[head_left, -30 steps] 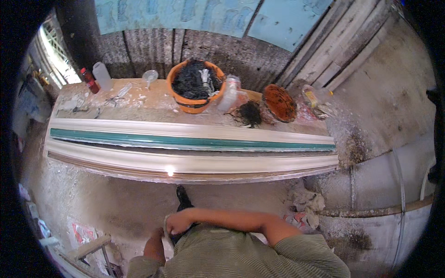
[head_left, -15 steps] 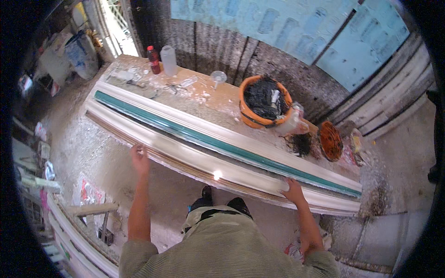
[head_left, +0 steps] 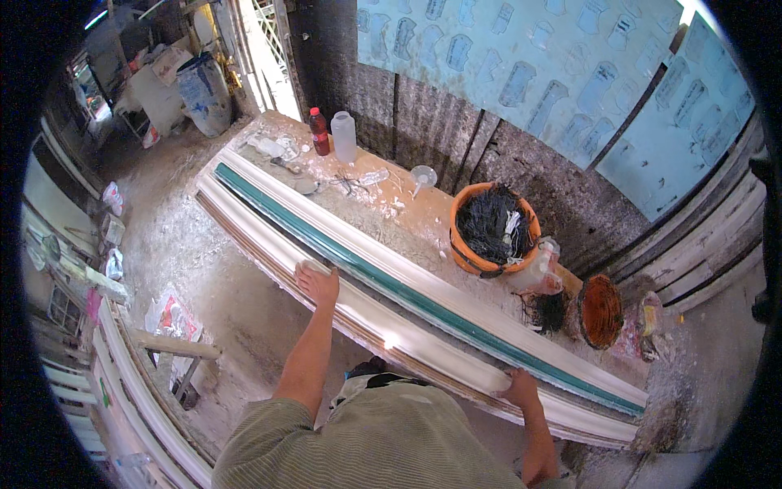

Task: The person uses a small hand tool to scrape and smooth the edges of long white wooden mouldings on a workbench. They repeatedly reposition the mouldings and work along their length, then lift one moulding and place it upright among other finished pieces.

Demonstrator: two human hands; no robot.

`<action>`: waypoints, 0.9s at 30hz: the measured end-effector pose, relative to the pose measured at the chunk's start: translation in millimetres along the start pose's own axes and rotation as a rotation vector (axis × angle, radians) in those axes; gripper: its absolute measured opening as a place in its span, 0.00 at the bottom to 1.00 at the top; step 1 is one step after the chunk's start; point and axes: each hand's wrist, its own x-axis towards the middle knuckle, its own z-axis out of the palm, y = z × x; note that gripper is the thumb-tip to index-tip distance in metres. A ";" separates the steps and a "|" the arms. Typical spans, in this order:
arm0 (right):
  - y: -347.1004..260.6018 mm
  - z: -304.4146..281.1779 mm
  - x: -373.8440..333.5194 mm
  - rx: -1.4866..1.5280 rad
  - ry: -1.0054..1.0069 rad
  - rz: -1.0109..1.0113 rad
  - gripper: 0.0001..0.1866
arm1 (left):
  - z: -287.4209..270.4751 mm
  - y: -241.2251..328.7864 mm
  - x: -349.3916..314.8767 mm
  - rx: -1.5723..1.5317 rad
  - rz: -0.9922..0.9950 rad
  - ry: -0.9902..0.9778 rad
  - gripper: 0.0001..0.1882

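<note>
A long cream-white moulding (head_left: 366, 314) with a brown front edge lies diagonally along the near side of the bench. My left hand (head_left: 316, 283) rests on it left of the middle, palm down, fingers stretched out. Farther right, my right hand (head_left: 519, 388) touches the same moulding, its thumb and fingers apart. Beyond runs a glossy green strip (head_left: 358, 265), and past that another pale moulding (head_left: 326, 220) parallel to it. Neither hand appears to hold anything loose.
At the back of the bench (head_left: 391, 200) stand a bottle of red liquid (head_left: 319, 134), a translucent bottle (head_left: 344, 138) and an orange bucket (head_left: 458, 244) of black fibres. A rusty-orange bowl (head_left: 601, 311) sits farther right. A wooden stand (head_left: 179, 346) is on the left floor.
My left hand has moved right along the moulding and from its front edge onto its top. My right hand stays near the same spot. The view has tilted up and shifted left.
</note>
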 end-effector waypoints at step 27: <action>101.9 2.1 -98.6 -0.040 -0.239 -0.078 0.22 | -47.4 -56.5 -9.3 -0.625 -0.159 -0.059 0.42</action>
